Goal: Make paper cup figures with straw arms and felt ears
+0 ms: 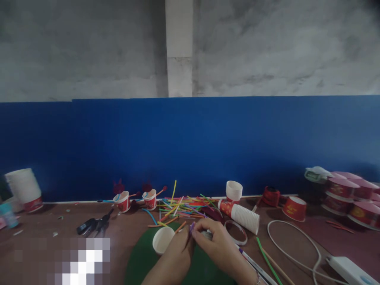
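Two hands meet over the mat [138, 257], which lies on the bench [62, 219]. Between their fingertips is a purple strip [192, 228]: the right hand [212, 239] has thumb and forefinger pinched on it, and the left hand [179, 246] has its fingers drawn in on it too, though they are partly hidden. A white cup [162, 240] stands on the mat, beside the left hand. Just beyond the mat spreads a heap of coloured strips [185, 206]; behind and left of the mat stand two decorated cups [122, 202]. Farther left of the mat lie keys [95, 225], and well left a stack of cups [25, 186]. Right of the mat are a ring [244, 242], a pen [251, 261], a green strip [268, 259] and, behind these, a toppled stack [245, 219]. Well right of the mat are an upturned red cup [294, 209], a looped cable [315, 245] and piled tubs [341, 189].
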The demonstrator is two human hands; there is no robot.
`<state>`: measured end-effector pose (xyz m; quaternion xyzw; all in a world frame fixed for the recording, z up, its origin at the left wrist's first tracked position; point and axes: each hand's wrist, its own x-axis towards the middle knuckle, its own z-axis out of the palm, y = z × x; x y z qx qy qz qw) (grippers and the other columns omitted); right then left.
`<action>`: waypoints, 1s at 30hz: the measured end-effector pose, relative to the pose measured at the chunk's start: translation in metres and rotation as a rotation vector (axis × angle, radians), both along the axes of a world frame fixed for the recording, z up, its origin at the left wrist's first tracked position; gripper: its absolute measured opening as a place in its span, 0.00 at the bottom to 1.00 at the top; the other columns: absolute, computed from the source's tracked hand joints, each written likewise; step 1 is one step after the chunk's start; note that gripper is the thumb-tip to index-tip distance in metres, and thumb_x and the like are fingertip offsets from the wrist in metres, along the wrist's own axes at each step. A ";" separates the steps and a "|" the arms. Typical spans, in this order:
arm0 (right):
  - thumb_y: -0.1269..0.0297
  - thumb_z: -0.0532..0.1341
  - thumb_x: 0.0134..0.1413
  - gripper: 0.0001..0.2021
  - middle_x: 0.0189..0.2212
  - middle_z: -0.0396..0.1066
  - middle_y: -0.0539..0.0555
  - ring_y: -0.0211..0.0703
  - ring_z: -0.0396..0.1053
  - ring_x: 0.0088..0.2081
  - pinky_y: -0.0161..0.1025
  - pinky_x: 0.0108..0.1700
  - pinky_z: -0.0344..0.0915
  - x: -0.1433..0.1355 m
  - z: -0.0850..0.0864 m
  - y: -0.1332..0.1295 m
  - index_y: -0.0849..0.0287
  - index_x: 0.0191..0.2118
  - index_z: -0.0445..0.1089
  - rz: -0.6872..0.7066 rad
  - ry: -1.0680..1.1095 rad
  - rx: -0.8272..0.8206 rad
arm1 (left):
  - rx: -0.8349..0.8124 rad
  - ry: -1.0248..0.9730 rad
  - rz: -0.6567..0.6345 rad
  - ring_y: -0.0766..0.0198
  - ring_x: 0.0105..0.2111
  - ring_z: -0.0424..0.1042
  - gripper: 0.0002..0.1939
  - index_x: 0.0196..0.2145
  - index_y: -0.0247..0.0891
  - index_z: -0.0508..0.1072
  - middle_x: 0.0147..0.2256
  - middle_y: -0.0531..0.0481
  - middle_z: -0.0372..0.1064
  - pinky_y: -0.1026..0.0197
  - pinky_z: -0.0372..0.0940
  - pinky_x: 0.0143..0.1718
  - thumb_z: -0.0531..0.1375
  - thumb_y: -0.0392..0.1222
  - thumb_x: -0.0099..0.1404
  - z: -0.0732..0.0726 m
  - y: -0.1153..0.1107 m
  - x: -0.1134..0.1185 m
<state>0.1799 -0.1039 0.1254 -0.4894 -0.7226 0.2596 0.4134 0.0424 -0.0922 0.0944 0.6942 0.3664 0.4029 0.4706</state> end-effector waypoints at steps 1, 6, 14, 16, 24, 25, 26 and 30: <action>0.66 0.56 0.50 0.10 0.24 0.72 0.50 0.40 0.67 0.30 0.33 0.35 0.60 0.000 0.000 0.000 0.60 0.24 0.71 0.000 0.006 -0.009 | 0.009 0.026 0.009 0.59 0.36 0.65 0.20 0.43 0.36 0.70 0.36 0.45 0.71 0.61 0.59 0.41 0.50 0.53 0.65 -0.001 0.000 -0.001; 0.66 0.56 0.49 0.09 0.24 0.72 0.50 0.41 0.67 0.30 0.33 0.34 0.60 -0.001 0.001 -0.001 0.60 0.23 0.71 -0.020 0.025 -0.023 | 0.058 0.080 0.044 0.56 0.37 0.67 0.17 0.42 0.35 0.71 0.36 0.42 0.72 0.59 0.60 0.42 0.51 0.49 0.65 -0.001 0.001 -0.002; 0.67 0.55 0.47 0.09 0.23 0.71 0.50 0.41 0.66 0.30 0.33 0.35 0.60 0.000 -0.004 0.003 0.61 0.22 0.70 -0.023 0.018 -0.026 | 0.137 0.138 0.044 0.58 0.35 0.69 0.15 0.41 0.34 0.70 0.35 0.43 0.73 0.59 0.63 0.40 0.50 0.46 0.66 -0.009 0.005 -0.002; 0.68 0.55 0.47 0.08 0.23 0.70 0.50 0.40 0.66 0.30 0.33 0.34 0.60 0.000 -0.005 0.003 0.61 0.22 0.69 -0.030 0.020 -0.031 | 0.148 0.143 0.058 0.58 0.35 0.69 0.15 0.41 0.35 0.70 0.36 0.43 0.73 0.60 0.63 0.40 0.50 0.46 0.66 -0.010 0.005 -0.003; 0.71 0.55 0.44 0.06 0.23 0.70 0.49 0.39 0.66 0.30 0.32 0.34 0.59 0.000 -0.003 0.002 0.60 0.23 0.69 0.003 0.044 -0.074 | 0.171 0.186 0.097 0.56 0.38 0.70 0.15 0.42 0.35 0.69 0.38 0.41 0.73 0.60 0.63 0.40 0.50 0.46 0.65 -0.012 0.005 -0.004; 0.70 0.56 0.45 0.06 0.23 0.70 0.49 0.40 0.66 0.30 0.33 0.34 0.59 0.000 -0.003 0.002 0.60 0.23 0.69 -0.011 0.035 -0.069 | 0.174 0.194 0.099 0.56 0.37 0.70 0.14 0.42 0.35 0.69 0.38 0.41 0.73 0.60 0.63 0.40 0.50 0.45 0.65 -0.011 0.005 -0.003; 0.68 0.57 0.46 0.06 0.23 0.71 0.49 0.40 0.66 0.30 0.33 0.33 0.59 0.000 -0.003 0.003 0.61 0.23 0.69 -0.025 0.028 -0.064 | 0.178 0.202 0.092 0.56 0.36 0.70 0.14 0.41 0.34 0.69 0.37 0.41 0.73 0.59 0.63 0.39 0.49 0.44 0.66 -0.010 0.004 -0.003; 0.61 0.59 0.48 0.10 0.24 0.72 0.50 0.41 0.67 0.29 0.33 0.33 0.60 0.000 -0.006 0.005 0.61 0.23 0.70 -0.058 0.013 -0.045 | 0.207 0.209 0.059 0.56 0.37 0.71 0.15 0.43 0.34 0.68 0.37 0.39 0.73 0.59 0.63 0.39 0.46 0.42 0.67 -0.006 0.001 -0.002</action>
